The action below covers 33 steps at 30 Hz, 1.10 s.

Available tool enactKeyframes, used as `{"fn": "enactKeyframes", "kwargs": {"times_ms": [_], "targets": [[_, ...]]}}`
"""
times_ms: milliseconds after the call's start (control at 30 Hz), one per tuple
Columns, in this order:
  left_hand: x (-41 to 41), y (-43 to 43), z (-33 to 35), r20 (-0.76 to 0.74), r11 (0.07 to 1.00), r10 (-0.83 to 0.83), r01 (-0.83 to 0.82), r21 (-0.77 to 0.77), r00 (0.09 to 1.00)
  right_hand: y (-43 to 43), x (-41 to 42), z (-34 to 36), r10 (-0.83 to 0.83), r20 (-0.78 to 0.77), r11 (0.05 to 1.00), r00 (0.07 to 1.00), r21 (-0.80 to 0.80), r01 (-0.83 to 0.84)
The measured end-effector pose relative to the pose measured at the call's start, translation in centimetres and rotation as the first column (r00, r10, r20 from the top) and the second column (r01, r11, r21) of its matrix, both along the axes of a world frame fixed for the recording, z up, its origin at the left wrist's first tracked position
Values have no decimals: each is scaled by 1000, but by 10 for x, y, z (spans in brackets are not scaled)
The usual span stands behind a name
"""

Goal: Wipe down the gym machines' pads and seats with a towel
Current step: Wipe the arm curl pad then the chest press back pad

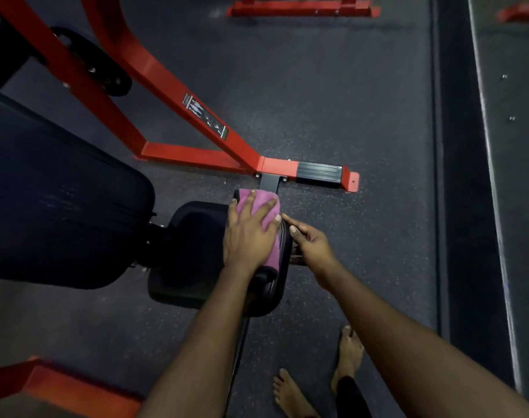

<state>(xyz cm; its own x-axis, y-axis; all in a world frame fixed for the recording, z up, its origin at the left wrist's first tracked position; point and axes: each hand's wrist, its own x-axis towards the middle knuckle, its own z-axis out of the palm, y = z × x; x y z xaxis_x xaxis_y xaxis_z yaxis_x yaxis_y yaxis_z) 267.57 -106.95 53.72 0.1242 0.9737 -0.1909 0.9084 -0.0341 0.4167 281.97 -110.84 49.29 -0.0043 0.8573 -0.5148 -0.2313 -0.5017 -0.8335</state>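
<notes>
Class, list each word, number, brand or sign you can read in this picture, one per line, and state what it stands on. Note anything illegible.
No text here reads clearly.
The sticker on the red frame: small pictograms and fine print, too small and blurred to read.
The pink towel and the black seat: no writing visible.

Bare forearms, bare feet, black trouser cuff
</notes>
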Motion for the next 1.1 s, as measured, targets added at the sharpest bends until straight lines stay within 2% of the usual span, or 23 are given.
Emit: {"fn": "enactKeyframes", "kwargs": {"times_ms": [100, 200, 300, 400, 500, 567, 633, 733, 833, 900, 1100], "targets": [[-12, -62, 6, 0, 986, -45, 44, 163, 999, 0, -1, 0, -5, 1, 1000, 1000, -11, 5], [-17, -107, 7, 6, 985, -41, 40, 171, 999, -2, 1, 4, -17, -1, 1000, 1000, -8, 17], [-10, -60, 2, 8, 995, 16, -17, 101, 1000, -2, 0, 6, -36, -9, 999, 999, -5, 36], [-2, -5, 3, 35, 996, 71, -70, -47, 997, -2, -3, 6, -47, 2, 999, 999, -8, 47], [-4, -25, 5, 34, 997, 58, -60, 50, 998, -1, -6, 7, -79, 21, 997, 997, 2, 79], [-13, -70, 8, 51, 992, 56, -61, 106, 997, 1, -13, 4, -146, 66, 989, 987, 26, 145], [-23, -106, 10, 82, 993, 63, -71, 99, 995, 1, -25, -1, -228, 120, 974, 966, 40, 224], [-31, -87, 3, 101, 990, 129, -133, 37, 987, -3, -48, 1, -303, 206, 953, 930, 74, 294], [-31, -26, -3, 126, 990, 137, -133, -39, 983, -9, -59, 6, -337, 338, 940, 878, 169, 296], [-32, -4, -4, 147, 989, 144, -135, -67, 979, -11, -63, 6, -360, 375, 931, 854, 202, 304], [-43, -79, 1, 160, 996, 66, -75, 52, 985, 2, -58, 15, -322, 454, 947, 831, 158, 280]]}}
